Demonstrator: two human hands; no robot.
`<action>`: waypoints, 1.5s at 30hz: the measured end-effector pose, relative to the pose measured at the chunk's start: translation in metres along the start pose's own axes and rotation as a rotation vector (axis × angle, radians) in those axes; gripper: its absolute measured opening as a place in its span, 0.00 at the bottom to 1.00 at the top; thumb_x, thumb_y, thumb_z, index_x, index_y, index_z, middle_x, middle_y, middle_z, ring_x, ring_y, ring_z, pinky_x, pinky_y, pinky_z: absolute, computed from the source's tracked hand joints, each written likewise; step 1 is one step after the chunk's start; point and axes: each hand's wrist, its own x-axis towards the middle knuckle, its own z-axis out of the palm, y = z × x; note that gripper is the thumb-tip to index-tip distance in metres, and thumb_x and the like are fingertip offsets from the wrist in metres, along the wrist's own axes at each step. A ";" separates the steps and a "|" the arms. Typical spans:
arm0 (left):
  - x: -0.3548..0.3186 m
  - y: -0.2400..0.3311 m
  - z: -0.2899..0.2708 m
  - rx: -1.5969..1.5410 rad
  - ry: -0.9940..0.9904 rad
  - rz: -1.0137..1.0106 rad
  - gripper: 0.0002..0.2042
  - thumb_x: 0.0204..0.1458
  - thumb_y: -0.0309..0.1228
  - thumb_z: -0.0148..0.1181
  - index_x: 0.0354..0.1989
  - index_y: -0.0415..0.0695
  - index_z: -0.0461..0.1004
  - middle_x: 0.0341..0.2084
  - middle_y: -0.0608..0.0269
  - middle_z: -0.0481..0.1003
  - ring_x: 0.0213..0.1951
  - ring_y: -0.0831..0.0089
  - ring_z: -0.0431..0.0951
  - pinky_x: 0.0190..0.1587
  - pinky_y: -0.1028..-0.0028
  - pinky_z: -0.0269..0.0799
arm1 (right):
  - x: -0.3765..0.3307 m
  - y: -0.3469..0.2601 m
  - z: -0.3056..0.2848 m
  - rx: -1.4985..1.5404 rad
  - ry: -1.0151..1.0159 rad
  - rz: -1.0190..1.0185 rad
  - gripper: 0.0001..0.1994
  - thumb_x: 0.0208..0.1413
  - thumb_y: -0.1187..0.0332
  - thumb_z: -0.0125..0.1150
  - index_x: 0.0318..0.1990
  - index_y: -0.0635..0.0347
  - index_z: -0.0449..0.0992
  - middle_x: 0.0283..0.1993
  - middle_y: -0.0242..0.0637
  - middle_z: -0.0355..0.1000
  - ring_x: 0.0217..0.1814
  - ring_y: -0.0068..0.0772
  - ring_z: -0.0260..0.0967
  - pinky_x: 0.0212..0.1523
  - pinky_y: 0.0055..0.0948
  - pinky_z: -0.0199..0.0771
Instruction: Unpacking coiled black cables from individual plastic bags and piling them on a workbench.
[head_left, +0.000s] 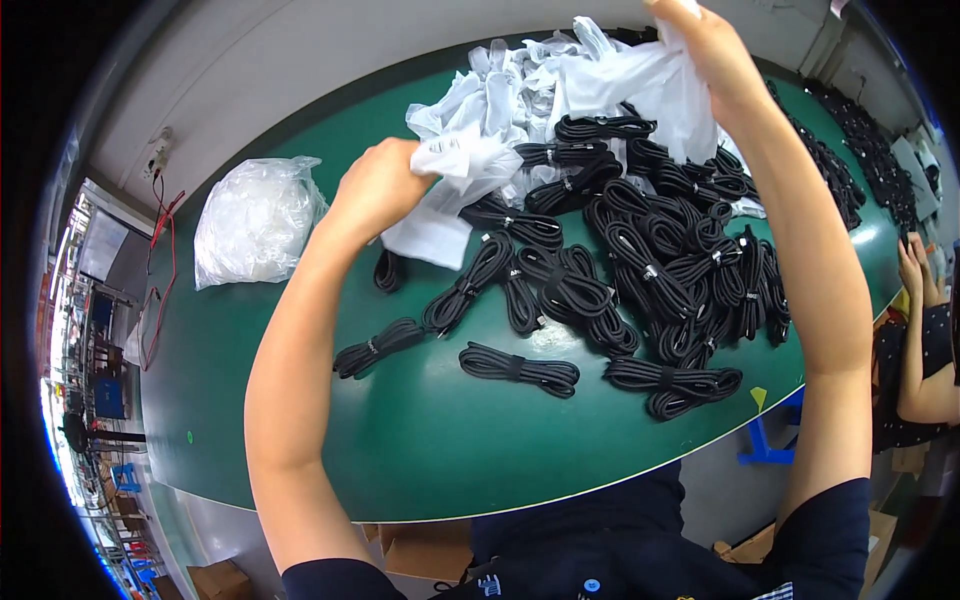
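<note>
My left hand (383,190) is closed on a translucent white plastic bag (432,228), whose lower part hangs over the green table. Farther up and to the right, my right hand (708,50) is closed on another white plastic bag (672,95), raised above the pile. Between and behind the hands lies a heap of crumpled white plastic bags (492,98). Below them spreads a large pile of coiled black cables (650,240), each bundled with a band. One cable bundle (519,369) lies apart toward the near side.
A clear bag stuffed with whitish contents (258,222) stands on the green table (230,400) at left. Red and black wires (160,250) run by the left edge. More black cables (860,140) lie at far right, where another person's hands (920,268) work.
</note>
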 end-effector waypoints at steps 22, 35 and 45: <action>-0.069 -0.056 -0.039 -0.595 0.577 0.125 0.11 0.54 0.28 0.56 0.44 0.38 0.73 0.39 0.61 0.75 0.44 0.73 0.72 0.51 0.72 0.64 | -0.010 0.091 0.115 -0.769 -0.437 -0.640 0.09 0.47 0.69 0.59 0.38 0.57 0.72 0.38 0.44 0.68 0.39 0.52 0.70 0.40 0.41 0.70; 0.009 -0.014 0.014 0.008 0.325 0.121 0.15 0.42 0.32 0.61 0.40 0.43 0.71 0.28 0.44 0.76 0.35 0.52 0.78 0.34 0.59 0.72 | -0.028 -0.004 0.029 0.273 -0.343 0.236 0.12 0.54 0.67 0.56 0.43 0.65 0.73 0.37 0.36 0.74 0.36 0.25 0.72 0.38 0.25 0.72; 0.046 -0.020 0.073 0.279 0.420 0.400 0.03 0.46 0.26 0.52 0.30 0.45 0.68 0.25 0.56 0.73 0.29 0.56 0.76 0.29 0.60 0.70 | -0.026 0.075 -0.067 -0.475 -0.066 0.229 0.13 0.48 0.66 0.61 0.41 0.58 0.75 0.37 0.37 0.73 0.40 0.29 0.68 0.43 0.28 0.67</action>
